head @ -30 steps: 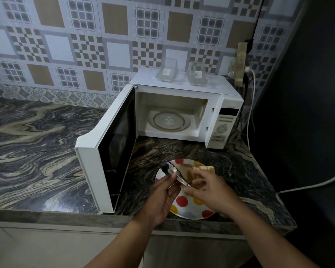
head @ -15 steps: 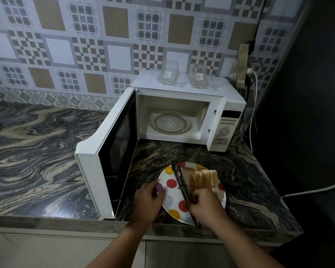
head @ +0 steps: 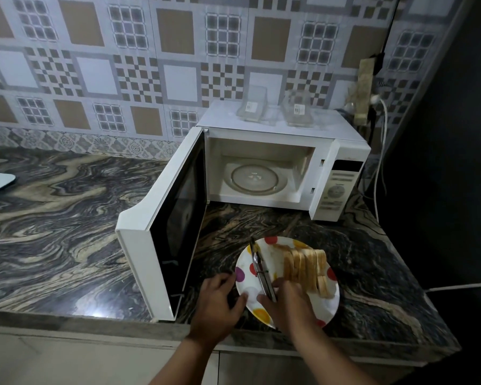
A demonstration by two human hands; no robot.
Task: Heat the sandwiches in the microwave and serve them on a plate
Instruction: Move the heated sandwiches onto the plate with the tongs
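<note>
Two hands of mine work at the near edge of the plate (head: 288, 276), which sits on the table (head: 67, 232) just in front of the open microwave (head: 264, 168). My left hand (head: 220, 304) curls over the plate's left rim, thumb lying on the spotted face, fingers hidden underneath, I judge to steady it. My right hand (head: 286, 304) reaches in from the near side, fingers bent around the handle end of the tongs (head: 260, 269), which lie along the plate beside the sandwiches (head: 307, 266). Those stand in a row on edge on the plate's right half, so the tongs are probably being set down or taken up; I cannot tell which. The turntable (head: 254, 179) inside is bare, so the heating seems done.
</note>
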